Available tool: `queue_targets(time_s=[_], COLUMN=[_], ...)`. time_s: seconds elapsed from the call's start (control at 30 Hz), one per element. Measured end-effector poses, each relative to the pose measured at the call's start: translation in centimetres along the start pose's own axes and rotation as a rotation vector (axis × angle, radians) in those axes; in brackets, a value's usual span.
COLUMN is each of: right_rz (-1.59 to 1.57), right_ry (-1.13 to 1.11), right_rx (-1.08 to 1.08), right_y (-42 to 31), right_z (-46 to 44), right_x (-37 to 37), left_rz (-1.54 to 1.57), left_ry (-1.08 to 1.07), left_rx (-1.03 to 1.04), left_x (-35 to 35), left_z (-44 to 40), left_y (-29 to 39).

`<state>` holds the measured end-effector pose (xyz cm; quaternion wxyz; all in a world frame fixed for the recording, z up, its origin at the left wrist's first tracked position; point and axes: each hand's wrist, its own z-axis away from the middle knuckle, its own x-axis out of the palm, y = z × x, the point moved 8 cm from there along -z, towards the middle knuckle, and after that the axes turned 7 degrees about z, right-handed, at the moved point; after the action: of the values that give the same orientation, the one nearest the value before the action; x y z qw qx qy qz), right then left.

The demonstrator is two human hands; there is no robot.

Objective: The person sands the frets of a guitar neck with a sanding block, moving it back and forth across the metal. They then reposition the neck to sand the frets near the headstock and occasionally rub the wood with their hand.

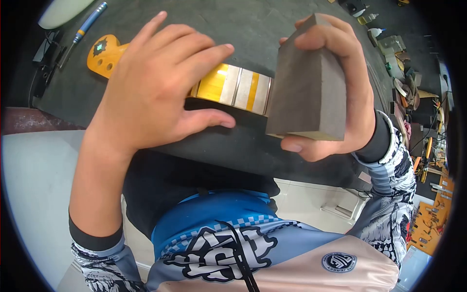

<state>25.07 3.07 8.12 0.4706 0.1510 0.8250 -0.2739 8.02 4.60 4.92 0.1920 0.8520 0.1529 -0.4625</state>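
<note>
A guitar neck (229, 85) lies across the dark bench, its glossy yellow-orange headstock (104, 56) pointing left. Pale strips, which look like masking tape, cover parts of the fretboard between the metal frets. My left hand (163, 85) is spread over the neck near the headstock, fingers stretched out and thumb apart on the near side; whether it presses on the wood I cannot tell. Gripped in my right hand (359, 92) is a grey sanding block (304, 85), tilted up over the right end of the neck. That end is hidden behind the block.
A blue-handled screwdriver (90, 22) lies at the back left of the dark bench (253, 36). Small bottles (374, 31) and assorted clutter line the right side. Farther right hangs an orange tool board (430, 221). A white drawer unit (311, 204) stands below the bench's front edge.
</note>
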Motion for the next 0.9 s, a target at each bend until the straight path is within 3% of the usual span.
queue_targets(time_s=[0.17,0.3,0.43,0.5,0.53,0.63,0.73,0.8,0.9], right_rz=[0.138,0.311,0.36,0.352,0.226,0.466,0.289,0.371,0.478], right_ry=[0.015,-0.213,0.027,0.036,0.017,0.007,-0.18,-0.019,0.014], right_rx=[0.065,-0.127,-0.199,-0.234,-0.135,-0.111,-0.026,-0.077,-0.254], right_y=[2.6,-1.4,-0.7,-1.5,-0.7,-0.3,-0.3,1.0,-3.0], right_z=[-2.3,-2.0,-2.9,-3.3,-3.1,-2.9,-1.2,-2.2,-2.6], right_x=[1.4,1.5,1.4,1.7,1.3,1.1,1.5,1.0,2.0], left_rz=[0.094,0.116,0.092,0.096,0.095,0.102,0.086,0.124,0.183], left_ry=[0.031,0.067,0.048,0.074,0.071,0.098,0.094,0.104,0.074], left_rx=[-0.094,-0.092,-0.057,-0.037,-0.047,-0.027,-0.012,-0.009,-0.017], left_x=[-0.4,-0.1,-0.1,-0.3,-0.1,0.1,0.0,0.2,0.3], left_z=[0.6,1.0,0.6,0.6,0.7,0.4,0.2,0.0,0.2], left_y=[-0.4,-0.5,0.0,-0.3,-0.2,-0.1,-0.2,-0.2,-0.7])
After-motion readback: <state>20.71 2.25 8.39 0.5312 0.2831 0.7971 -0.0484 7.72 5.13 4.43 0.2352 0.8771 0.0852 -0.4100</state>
